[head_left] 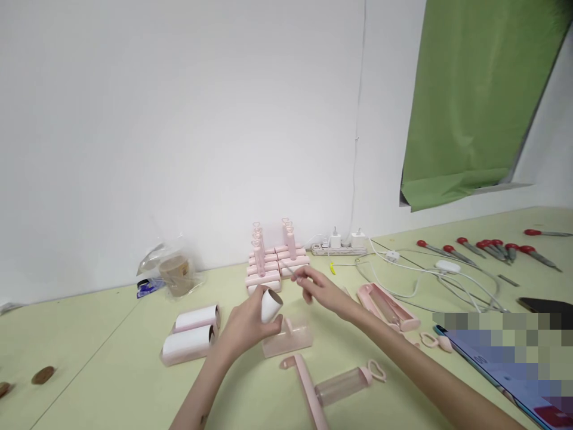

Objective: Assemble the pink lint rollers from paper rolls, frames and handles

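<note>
My left hand [248, 325] is wrapped round a white paper roll with a brown core [271, 304], held just above a clear pink cover [286, 340] on the table. My right hand [320, 291] pinches something thin and pale near the roll's open end; I cannot make out what it is. Below the hands lies a pink lint-roller handle with a clear tube and heart-shaped loop [333, 385]. Two white rolls in pink holders [191, 334] lie to the left.
A stack of pink rollers [274, 263] stands by the wall. An open pink case [387, 306], a power strip with chargers [339, 246] and white cables lie to the right. Several red-handled screwdrivers [486, 248] lie far right. A plastic bag [172, 272] sits at left.
</note>
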The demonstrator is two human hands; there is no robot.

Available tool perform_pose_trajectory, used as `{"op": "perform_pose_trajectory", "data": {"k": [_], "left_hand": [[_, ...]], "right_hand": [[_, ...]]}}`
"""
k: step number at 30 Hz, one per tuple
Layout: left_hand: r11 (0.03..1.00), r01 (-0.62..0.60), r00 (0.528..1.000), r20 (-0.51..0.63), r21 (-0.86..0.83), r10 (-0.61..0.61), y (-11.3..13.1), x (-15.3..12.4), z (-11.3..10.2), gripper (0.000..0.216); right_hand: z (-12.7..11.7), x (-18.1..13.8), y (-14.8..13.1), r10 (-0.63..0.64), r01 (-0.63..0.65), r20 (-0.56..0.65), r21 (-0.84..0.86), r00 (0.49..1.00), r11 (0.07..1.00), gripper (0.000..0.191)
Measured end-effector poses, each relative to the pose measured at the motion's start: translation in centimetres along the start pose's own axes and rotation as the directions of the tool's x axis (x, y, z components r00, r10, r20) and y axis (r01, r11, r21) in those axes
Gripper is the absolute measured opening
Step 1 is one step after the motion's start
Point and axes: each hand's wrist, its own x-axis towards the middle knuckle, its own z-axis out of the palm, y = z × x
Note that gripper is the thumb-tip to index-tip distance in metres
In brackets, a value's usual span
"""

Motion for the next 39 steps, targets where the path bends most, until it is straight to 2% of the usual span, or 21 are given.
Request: {"op": "perform_pose_trajectory", "data": {"k": [4,7,9,11,13,16,17,18,20,21,22,23,24,25,27,28,29,31,33,36,39], "left_hand": [[0.973,-0.074,0.994,-0.093,-0.22,0.055,1.5,0.6,0.6,0.028],[0.948,-0.123,0.991,-0.082,-0.293,0.103,2.1,1.2,1.0,0.026],[0.937,-0.146,0.989,-0.076,-0.318,0.128,2.3,1.6,1.3,0.025],[0.899,-0.175,0.984,-0.103,-0.401,0.146,2.4,2.1,1.5,0.028],[0.803,-0.21,0.975,-0.183,-0.558,0.127,2.5,2.8,1.6,0.03],[0.645,-0.252,0.951,-0.308,-0.721,0.027,2.7,3.8,1.7,0.034],[0.613,-0.263,0.94,-0.341,-0.745,-0.012,2.8,4.0,1.6,0.036],[0.589,-0.275,0.926,-0.373,-0.76,-0.049,2.9,4.0,1.4,0.037],[0.549,-0.324,0.877,-0.463,-0.77,-0.131,2.9,3.8,0.7,0.038],[0.534,-0.358,0.84,-0.514,-0.766,-0.175,2.8,3.6,0.2,0.038],[0.528,-0.388,0.801,-0.559,-0.756,-0.212,2.6,3.3,-0.3,0.038],[0.531,-0.405,0.775,-0.588,-0.744,-0.233,2.4,3.0,-0.7,0.041],[0.542,-0.405,0.769,-0.595,-0.736,-0.233,2.2,2.7,-1.2,0.045],[0.571,-0.385,0.788,-0.58,-0.725,-0.205,2.0,2.5,-1.4,0.048],[0.691,-0.297,0.886,-0.46,-0.659,-0.057,1.4,2.2,-1.4,0.05],[0.778,-0.248,0.938,-0.344,-0.577,0.044,1.2,2.1,-1.1,0.05],[0.858,-0.213,0.971,-0.201,-0.466,0.132,1.0,2.1,-0.5,0.048],[0.946,-0.197,0.972,0.072,-0.258,0.222,0.7,2.1,1.2,0.047],[0.967,-0.196,0.947,0.224,-0.162,0.229,0.4,1.9,3.0,0.05],[0.977,-0.171,0.934,0.295,-0.13,0.203,-0.1,1.6,4.4,0.057],[0.981,-0.172,0.929,0.315,-0.09,0.192,-0.6,1.2,4.0,0.055]], "right_hand": [[-0.1,0.0,-1.5,-0.16,0.199,-0.191,0.206,0.968,0.958,0.022],[-0.1,-0.1,-2.1,-0.205,0.324,-0.338,0.345,0.919,0.881,0.019],[-0.2,-0.2,-2.4,-0.212,0.356,-0.386,0.354,0.898,0.865,0.018],[-0.3,-0.3,-2.3,-0.225,0.333,-0.335,0.315,0.915,0.889,0.019],[-0.2,-0.3,-1.7,-0.207,0.262,-0.236,0.234,0.949,0.936,0.029],[0.7,-0.4,0.0,-0.118,0.124,-0.051,0.162,0.992,0.979,0.072],[1.2,-0.5,0.7,-0.099,0.093,0.029,0.168,0.995,0.981,0.077],[1.7,-0.5,1.2,-0.095,0.074,0.11,0.177,0.989,0.981,0.07],[2.7,-0.5,1.9,-0.126,0.089,0.182,0.2,0.975,0.976,0.034],[3.1,-0.4,2.1,-0.144,0.108,0.162,0.212,0.976,0.971,0.024],[3.2,-0.3,2.1,-0.154,0.126,0.116,0.222,0.981,0.967,0.023],[3.2,-0.2,1.9,-0.159,0.142,0.055,0.234,0.986,0.962,0.025],[2.9,0.0,1.7,-0.163,0.162,-0.02,0.249,0.986,0.955,0.026],[2.5,0.1,1.3,-0.161,0.184,-0.105,0.265,0.981,0.946,0.026],[1.2,0.3,0.5,-0.149,0.225,-0.264,0.287,0.953,0.931,0.026],[0.4,0.2,0.0,-0.144,0.242,-0.322,0.291,0.936,0.926,0.025],[-0.2,0.2,-0.6,-0.141,0.256,-0.365,0.291,0.92,0.922,0.023],[-1.3,-0.2,-1.6,-0.142,0.277,-0.41,0.291,0.901,0.916,0.021],[-1.7,-0.7,-2.6,-0.146,0.291,-0.423,0.3,0.894,0.908,0.02],[-1.6,-1.5,-3.7,-0.153,0.293,-0.397,0.32,0.905,0.901,0.021],[-1.2,-1.9,-4.1,-0.166,0.278,-0.335,0.319,0.927,0.906,0.021]]}}
